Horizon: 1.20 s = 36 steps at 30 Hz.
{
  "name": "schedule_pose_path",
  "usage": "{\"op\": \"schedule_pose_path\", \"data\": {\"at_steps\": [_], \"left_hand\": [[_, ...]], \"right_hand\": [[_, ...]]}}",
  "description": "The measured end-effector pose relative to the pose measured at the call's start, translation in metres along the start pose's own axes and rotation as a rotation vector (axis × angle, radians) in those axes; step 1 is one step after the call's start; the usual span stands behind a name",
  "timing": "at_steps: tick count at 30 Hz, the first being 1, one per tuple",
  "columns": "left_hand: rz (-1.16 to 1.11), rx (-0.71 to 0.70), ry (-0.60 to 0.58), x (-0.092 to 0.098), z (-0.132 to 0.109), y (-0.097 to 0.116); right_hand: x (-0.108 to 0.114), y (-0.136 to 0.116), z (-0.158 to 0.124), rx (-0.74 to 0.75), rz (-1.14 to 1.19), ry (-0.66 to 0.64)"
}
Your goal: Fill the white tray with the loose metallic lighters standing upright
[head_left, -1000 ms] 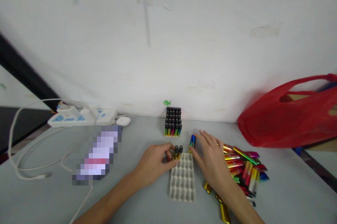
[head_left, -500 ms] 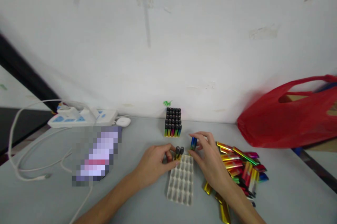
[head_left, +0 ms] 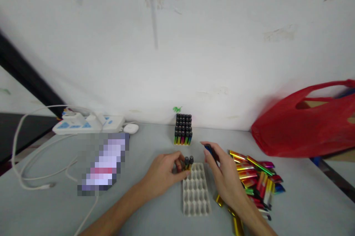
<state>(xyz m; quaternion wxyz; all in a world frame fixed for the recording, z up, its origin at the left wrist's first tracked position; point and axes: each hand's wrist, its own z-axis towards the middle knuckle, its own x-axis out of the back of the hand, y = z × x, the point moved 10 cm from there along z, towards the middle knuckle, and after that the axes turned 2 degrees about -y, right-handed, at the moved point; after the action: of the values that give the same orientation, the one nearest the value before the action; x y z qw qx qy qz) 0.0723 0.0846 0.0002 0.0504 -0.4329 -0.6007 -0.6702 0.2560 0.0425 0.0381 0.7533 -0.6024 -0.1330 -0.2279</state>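
Two dark-topped batteries (head_left: 189,160) stand upright at the far left corner of a pale plastic tray (head_left: 196,195) with rows of cells. My left hand (head_left: 168,169) is closed around them, thumb in front and fingers behind; whether their lower ends sit in cells is hidden. To the right of the tray's far end, my right hand (head_left: 222,166) pinches a blue battery (head_left: 210,150) between thumb and fingers, tilted and above the table. Behind both hands, a tight block of upright black-topped batteries (head_left: 183,129) stands near the wall.
Shiny coloured batteries (head_left: 260,177) lie heaped to the right, partly under my right forearm. A red bag (head_left: 302,129) stands at the back right. At left are a blurred-out phone (head_left: 107,164), a power strip (head_left: 88,124), white cables and a small white case (head_left: 131,129).
The blue battery has tipped from upright to slanted in my right hand, which has shifted slightly right. The tray's near end has swung to the right. My left hand stays nearly still.
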Motion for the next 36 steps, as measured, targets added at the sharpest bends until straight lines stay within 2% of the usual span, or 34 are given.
{"op": "schedule_pose_path", "data": {"at_steps": [5,10,15,21,29,36], "left_hand": [[-0.008,-0.005,-0.006,-0.002,0.001,-0.001],[-0.015,-0.001,-0.005,-0.001,0.001,-0.002],[-0.020,0.019,-0.004,-0.001,0.001,-0.003],[-0.013,0.018,0.000,0.000,0.000,-0.002],[-0.012,0.003,0.005,-0.002,0.001,-0.003],[-0.008,0.003,0.007,-0.003,0.002,-0.004]], "right_hand": [[-0.013,0.011,-0.002,-0.180,0.320,-0.060],[-0.045,0.032,-0.012,-0.459,0.774,-0.198],[-0.062,0.023,-0.018,-0.523,1.022,-0.340],[-0.066,0.018,-0.021,-0.560,1.091,-0.357],[-0.068,0.035,-0.029,-0.662,1.008,-0.281],[-0.069,0.030,-0.026,-0.641,1.050,-0.293]]}}
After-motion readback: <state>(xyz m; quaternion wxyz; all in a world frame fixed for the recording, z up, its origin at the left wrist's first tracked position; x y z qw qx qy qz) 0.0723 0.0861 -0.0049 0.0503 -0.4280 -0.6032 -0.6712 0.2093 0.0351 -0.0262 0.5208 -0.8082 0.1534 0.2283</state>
